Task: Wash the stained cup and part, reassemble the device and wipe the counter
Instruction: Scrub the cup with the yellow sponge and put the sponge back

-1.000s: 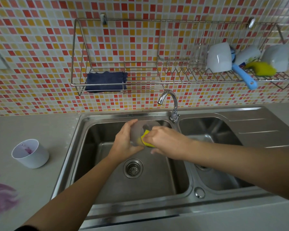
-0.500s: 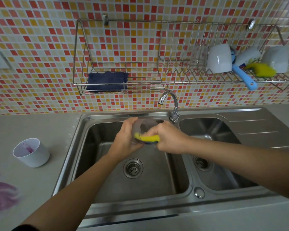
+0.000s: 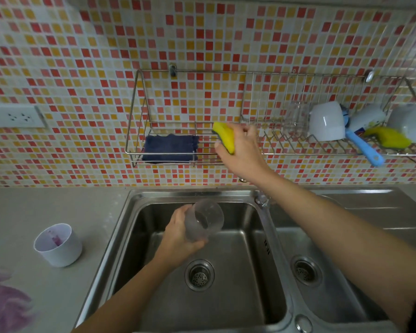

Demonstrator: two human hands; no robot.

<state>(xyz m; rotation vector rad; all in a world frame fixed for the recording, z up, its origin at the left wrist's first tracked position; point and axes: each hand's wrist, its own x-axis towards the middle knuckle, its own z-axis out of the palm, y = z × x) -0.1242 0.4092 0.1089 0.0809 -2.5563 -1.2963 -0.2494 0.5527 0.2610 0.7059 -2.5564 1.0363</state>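
Over the left sink basin [image 3: 238, 296] my left hand [image 3: 178, 239] grips a clear plastic cup [image 3: 205, 219], tilted with its mouth facing up and right. My right hand [image 3: 243, 150] is raised to the wall rack [image 3: 135, 131] and holds a yellow sponge [image 3: 225, 137] at the rack's front wire. A white cup with purple stains inside [image 3: 58, 245] stands upright on the counter left of the sink. A purple smear [image 3: 5, 301] marks the counter at the lower left.
A folded dark blue cloth [image 3: 169, 149] lies in the rack's left section. The rack's right section holds white cups [image 3: 326, 122], a blue-handled brush [image 3: 363, 147] and another yellow sponge [image 3: 389, 139]. A second basin [image 3: 322, 248] lies to the right. A wall socket [image 3: 12, 116] is at the left.
My right hand has lifted the yellow sponge out of the clear cup and up to the wall rack. The left hand has kept the cup over the basin. The camera has tilted upward.
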